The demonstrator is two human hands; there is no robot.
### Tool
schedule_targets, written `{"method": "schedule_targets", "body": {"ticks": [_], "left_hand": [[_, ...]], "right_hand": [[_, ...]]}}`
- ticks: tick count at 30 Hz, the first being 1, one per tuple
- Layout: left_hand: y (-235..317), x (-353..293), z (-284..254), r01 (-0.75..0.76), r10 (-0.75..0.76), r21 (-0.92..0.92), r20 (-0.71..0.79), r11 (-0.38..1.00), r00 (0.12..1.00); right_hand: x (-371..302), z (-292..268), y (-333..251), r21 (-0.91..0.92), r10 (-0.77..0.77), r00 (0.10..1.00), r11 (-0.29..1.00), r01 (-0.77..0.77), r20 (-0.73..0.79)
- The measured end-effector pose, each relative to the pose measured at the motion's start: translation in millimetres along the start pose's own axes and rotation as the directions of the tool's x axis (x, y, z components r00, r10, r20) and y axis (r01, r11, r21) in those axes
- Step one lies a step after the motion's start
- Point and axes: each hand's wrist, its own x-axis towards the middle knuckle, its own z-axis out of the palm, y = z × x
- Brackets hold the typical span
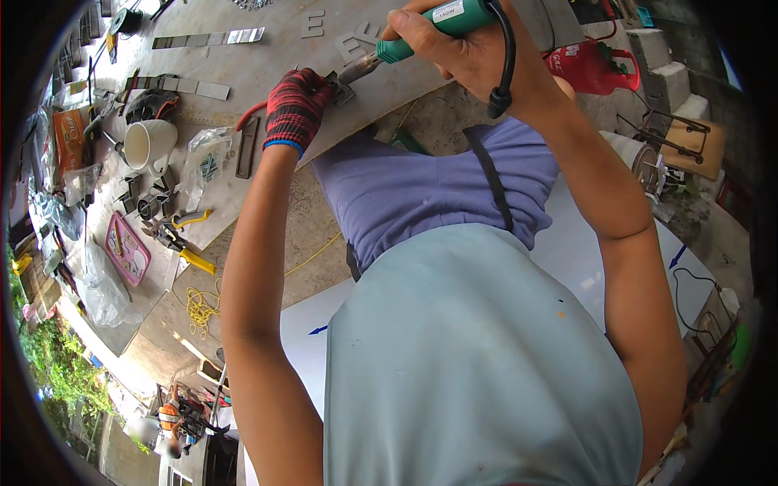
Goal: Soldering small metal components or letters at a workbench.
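My left hand, in a red-and-black striped knit glove, is closed on a small dark metal piece at the near edge of the table. Its exact shape is partly hidden by the fingers. Bare, my right hand wraps round the green handle of a soldering iron. The iron's metal tip points down to the left and meets or nearly meets the piece; I cannot tell if they touch. A black cord hangs from the handle across my right wrist. Flat grey metal letters lie just beyond the tip.
Metal strips lie at the far left of the table. Nearer are a white mug, yellow-handled snips, a pink tray and plastic bags. A red gas cylinder stands at right. Another person is far off, lower left.
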Motion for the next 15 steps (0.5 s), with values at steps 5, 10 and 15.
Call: {"method": "schedule_targets", "body": {"ticks": [5,10,15], "left_hand": [[10,-3,-4,0.026,-0.025,-0.006,0.037,1.000,0.999],[15,-4,-9,0.012,-0.013,0.012,0.042,1.000,0.999],[12,-3,-8,0.002,-0.002,0.012,0.029,1.000,1.000]], "right_hand": [[-44,30,6,-0.087,-0.083,0.969,0.994,0.064,-0.233],[-66,46,9,-0.158,-0.181,0.955,0.977,0.146,-0.235],[-72,61,17,-0.135,-0.195,0.952,0.977,0.167,-0.237]]}}
